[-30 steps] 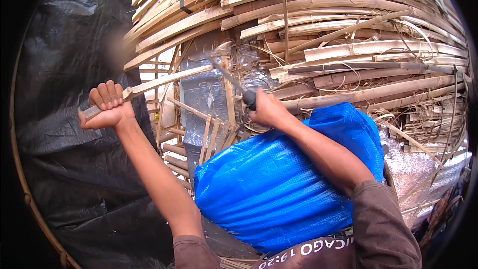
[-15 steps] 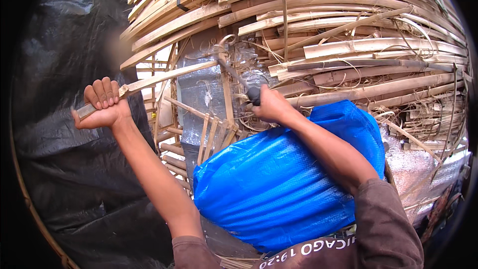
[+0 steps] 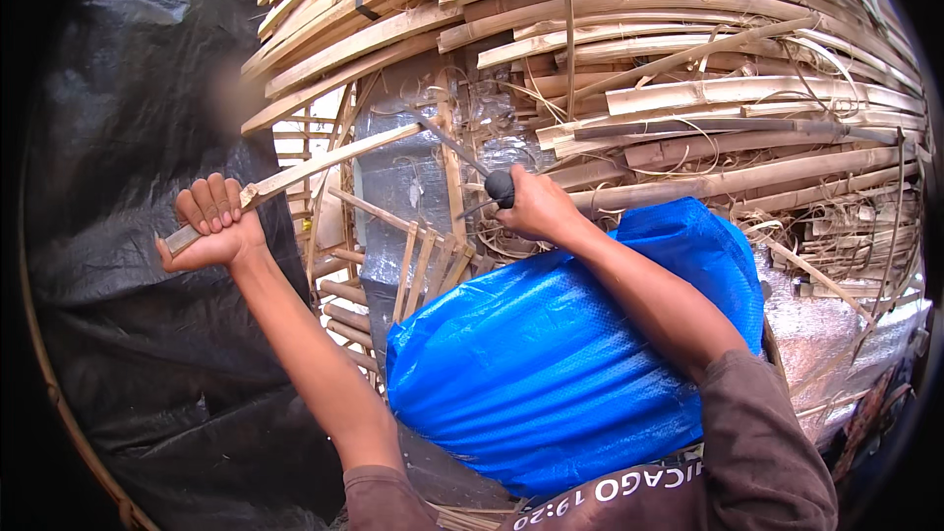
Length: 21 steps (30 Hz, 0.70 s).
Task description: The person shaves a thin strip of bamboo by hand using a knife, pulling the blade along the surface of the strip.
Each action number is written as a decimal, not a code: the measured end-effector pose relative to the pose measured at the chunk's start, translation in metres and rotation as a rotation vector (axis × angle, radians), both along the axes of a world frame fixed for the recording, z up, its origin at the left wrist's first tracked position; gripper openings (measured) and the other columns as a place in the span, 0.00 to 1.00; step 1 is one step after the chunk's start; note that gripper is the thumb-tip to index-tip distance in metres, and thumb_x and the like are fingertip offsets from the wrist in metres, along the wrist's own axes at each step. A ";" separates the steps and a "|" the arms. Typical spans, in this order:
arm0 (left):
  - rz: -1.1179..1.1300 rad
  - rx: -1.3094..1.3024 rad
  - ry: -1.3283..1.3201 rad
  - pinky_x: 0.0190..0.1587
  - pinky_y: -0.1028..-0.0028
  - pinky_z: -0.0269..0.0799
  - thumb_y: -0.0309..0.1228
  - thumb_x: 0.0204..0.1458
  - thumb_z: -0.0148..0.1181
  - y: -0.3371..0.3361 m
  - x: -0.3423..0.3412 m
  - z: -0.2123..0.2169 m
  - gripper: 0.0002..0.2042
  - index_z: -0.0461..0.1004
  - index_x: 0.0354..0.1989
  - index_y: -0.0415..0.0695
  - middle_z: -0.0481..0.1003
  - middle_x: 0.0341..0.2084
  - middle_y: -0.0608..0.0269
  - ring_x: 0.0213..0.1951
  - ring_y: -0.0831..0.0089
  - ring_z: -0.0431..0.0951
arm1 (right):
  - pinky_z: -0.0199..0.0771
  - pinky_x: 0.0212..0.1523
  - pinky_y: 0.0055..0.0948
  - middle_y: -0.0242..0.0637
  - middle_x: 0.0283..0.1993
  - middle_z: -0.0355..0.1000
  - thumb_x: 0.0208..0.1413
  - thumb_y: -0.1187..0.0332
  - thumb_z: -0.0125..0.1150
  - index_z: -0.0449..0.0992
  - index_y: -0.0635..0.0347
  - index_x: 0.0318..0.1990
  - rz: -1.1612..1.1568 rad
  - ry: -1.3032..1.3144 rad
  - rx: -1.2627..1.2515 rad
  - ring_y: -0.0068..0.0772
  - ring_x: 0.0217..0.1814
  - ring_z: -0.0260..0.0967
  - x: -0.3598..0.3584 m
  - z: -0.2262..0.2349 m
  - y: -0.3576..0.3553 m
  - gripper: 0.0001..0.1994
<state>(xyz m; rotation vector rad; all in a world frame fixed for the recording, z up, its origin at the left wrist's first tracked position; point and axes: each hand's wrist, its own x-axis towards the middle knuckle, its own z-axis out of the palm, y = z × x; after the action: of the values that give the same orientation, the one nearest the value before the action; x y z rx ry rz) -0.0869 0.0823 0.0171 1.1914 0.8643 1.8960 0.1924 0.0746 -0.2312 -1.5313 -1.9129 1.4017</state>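
My left hand is closed around the near end of a pale split bamboo strip, its fingers wrapped over the top. The strip slants up and away to the right. My right hand grips a knife by its dark handle, which has a rounded black end. Its narrow grey blade points up and left, close to the strip's far end; whether they touch I cannot tell. Below both hands, a blue plastic sheet lies draped across my lap.
Many split bamboo strips are heaped along the far side and right. Thin curled shavings lie among them. Black plastic sheeting covers the left. Short bamboo pieces stand beyond the blue sheet, beside silvery sheeting.
My left hand has shifted slightly right and down with the bamboo strip. A curled shaving at the strip's far end no longer shows there. The knife blade, blurred before, is now clearer.
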 end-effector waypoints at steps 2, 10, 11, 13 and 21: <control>-0.021 -0.003 0.008 0.15 0.82 0.44 0.55 0.41 0.42 0.000 -0.002 0.002 0.23 0.49 0.08 0.52 0.50 0.06 0.71 0.12 0.80 0.49 | 0.74 0.46 0.49 0.62 0.38 0.75 0.43 0.61 0.65 0.70 0.69 0.45 -0.020 -0.019 -0.097 0.60 0.44 0.75 0.010 -0.014 0.012 0.24; 0.146 -0.001 -0.010 0.14 0.80 0.42 0.55 0.42 0.40 0.014 0.008 0.010 0.23 0.49 0.08 0.52 0.50 0.06 0.70 0.11 0.79 0.48 | 0.73 0.49 0.50 0.63 0.39 0.75 0.42 0.61 0.66 0.71 0.67 0.44 0.057 0.062 -0.030 0.63 0.45 0.74 0.003 0.037 0.003 0.23; 0.171 -0.028 -0.008 0.14 0.80 0.44 0.55 0.38 0.41 0.013 0.008 0.009 0.22 0.48 0.08 0.52 0.50 0.07 0.70 0.12 0.78 0.49 | 0.73 0.50 0.49 0.63 0.40 0.75 0.42 0.60 0.66 0.71 0.67 0.44 0.025 -0.007 -0.053 0.62 0.46 0.74 0.003 0.010 0.004 0.24; 0.165 -0.032 0.004 0.14 0.79 0.44 0.55 0.38 0.41 0.012 0.012 0.008 0.22 0.48 0.08 0.52 0.50 0.07 0.70 0.12 0.78 0.49 | 0.73 0.52 0.47 0.62 0.43 0.75 0.42 0.60 0.66 0.71 0.68 0.47 -0.005 -0.042 -0.154 0.59 0.50 0.73 0.016 -0.012 0.012 0.26; 0.167 -0.004 -0.053 0.13 0.79 0.42 0.57 0.41 0.40 0.007 0.004 0.004 0.24 0.50 0.08 0.52 0.50 0.06 0.70 0.11 0.78 0.48 | 0.73 0.48 0.43 0.59 0.40 0.76 0.42 0.60 0.66 0.72 0.67 0.47 0.086 0.066 -0.086 0.55 0.46 0.76 0.006 0.040 0.005 0.25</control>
<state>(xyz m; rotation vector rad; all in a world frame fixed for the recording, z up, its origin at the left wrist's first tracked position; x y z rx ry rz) -0.0832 0.0890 0.0214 1.0910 0.9634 2.0482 0.1981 0.0794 -0.1915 -1.4359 -1.9230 1.5701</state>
